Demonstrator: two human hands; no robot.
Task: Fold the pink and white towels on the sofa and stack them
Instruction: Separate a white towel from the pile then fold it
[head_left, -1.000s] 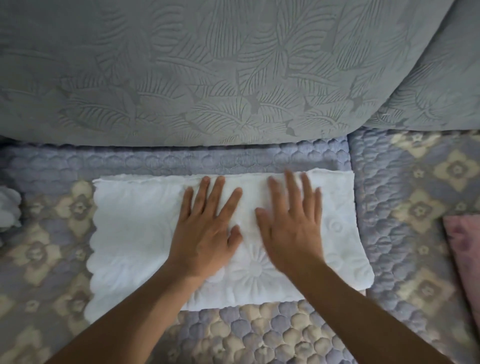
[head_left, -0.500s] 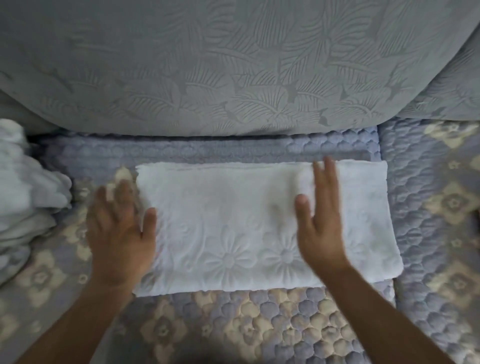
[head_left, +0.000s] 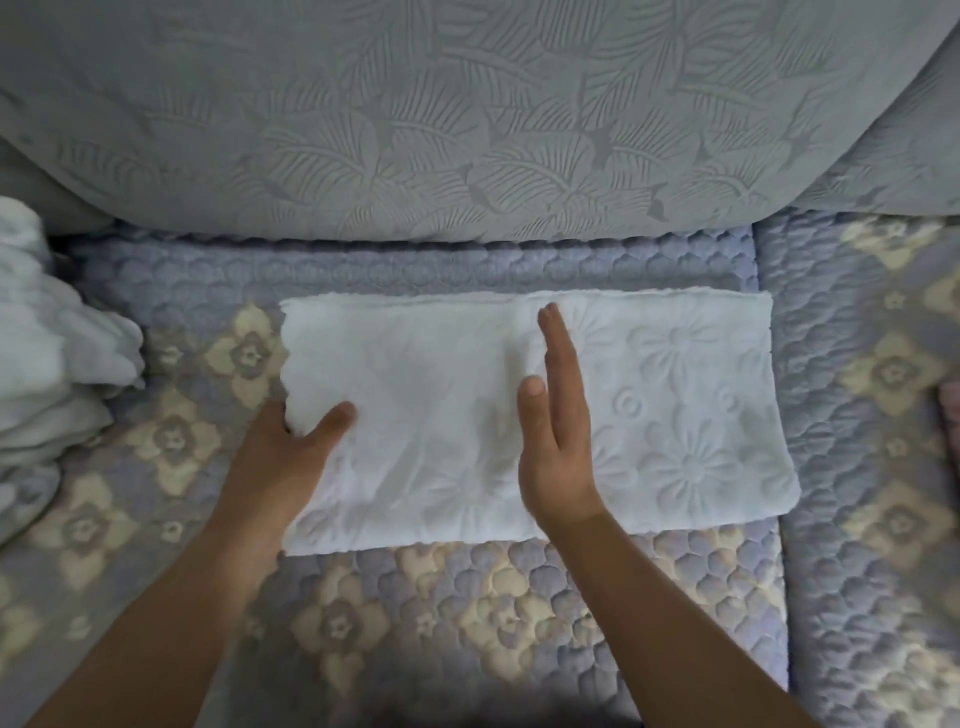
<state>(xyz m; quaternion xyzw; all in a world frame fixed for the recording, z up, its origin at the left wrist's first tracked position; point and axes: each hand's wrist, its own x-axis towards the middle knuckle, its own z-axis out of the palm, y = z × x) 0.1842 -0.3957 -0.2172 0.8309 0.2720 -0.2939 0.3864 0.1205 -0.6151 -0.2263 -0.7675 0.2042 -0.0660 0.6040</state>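
Observation:
A white towel (head_left: 675, 395) with an embossed flower pattern lies folded into a long rectangle on the sofa seat (head_left: 467, 613). My left hand (head_left: 291, 457) grips its left short edge, thumb on top and fingers tucked under the cloth. My right hand (head_left: 558, 421) stands on its edge across the towel's middle, fingers straight and together, pressing a line into the fabric. A sliver of pink towel (head_left: 951, 410) shows at the right frame edge.
A heap of loose white towels (head_left: 47, 364) sits at the far left of the seat. The grey leaf-patterned back cushion (head_left: 415, 114) rises directly behind the towel. A seam between seat cushions (head_left: 769, 415) runs just right of the towel.
My left hand slid from the towel's middle to its left edge and took hold of it. My right hand turned from flat to edge-on at the middle. The view shifted left.

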